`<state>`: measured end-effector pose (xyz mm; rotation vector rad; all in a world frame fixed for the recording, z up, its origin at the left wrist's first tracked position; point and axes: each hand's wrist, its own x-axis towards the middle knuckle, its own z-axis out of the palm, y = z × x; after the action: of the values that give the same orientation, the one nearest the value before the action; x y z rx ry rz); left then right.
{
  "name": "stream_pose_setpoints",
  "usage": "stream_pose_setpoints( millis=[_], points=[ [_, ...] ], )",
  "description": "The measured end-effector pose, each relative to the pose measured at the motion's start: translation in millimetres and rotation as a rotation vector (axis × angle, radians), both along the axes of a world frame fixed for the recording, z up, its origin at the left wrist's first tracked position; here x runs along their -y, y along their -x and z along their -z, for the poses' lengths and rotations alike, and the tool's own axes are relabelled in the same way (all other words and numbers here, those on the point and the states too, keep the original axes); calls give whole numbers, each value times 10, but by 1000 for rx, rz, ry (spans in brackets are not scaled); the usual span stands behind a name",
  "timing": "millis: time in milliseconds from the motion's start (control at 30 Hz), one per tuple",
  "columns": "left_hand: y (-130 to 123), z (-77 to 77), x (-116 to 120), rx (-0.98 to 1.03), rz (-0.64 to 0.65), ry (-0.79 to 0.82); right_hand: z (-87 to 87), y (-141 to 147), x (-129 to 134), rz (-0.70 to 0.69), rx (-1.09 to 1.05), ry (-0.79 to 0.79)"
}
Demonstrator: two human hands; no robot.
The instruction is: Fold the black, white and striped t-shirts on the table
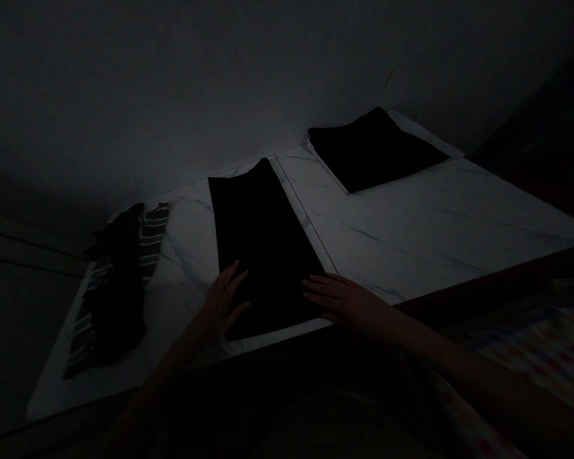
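Dimly lit, the marble-patterned worktop (377, 236) stretches before us beside a wall (172, 83). On it, a long dark folded cloth (265, 236) lies flat between our hands, with a folded black cloth (373, 153) near the wall to its right and a dark bundle over striped fabric (154, 239) to its left. Our left hand (222, 299) and right hand (339, 296) rest open on its side edges, fingers spread, gripping nothing. Uneven pressure from our palms could skew the layers, and the dimness could hide a crease.
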<state>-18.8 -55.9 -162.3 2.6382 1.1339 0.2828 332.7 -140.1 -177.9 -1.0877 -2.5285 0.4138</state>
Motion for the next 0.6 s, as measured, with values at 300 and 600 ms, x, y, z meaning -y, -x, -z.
stream_pose_setpoints(
  millis=[300,600],
  points=[
    [373,18,687,-74,74,-122,-93,-187,-253,-49,63,-62],
    [201,91,151,-2,131,-151,59,-6,-713,-150,-4,-20]
  ],
)
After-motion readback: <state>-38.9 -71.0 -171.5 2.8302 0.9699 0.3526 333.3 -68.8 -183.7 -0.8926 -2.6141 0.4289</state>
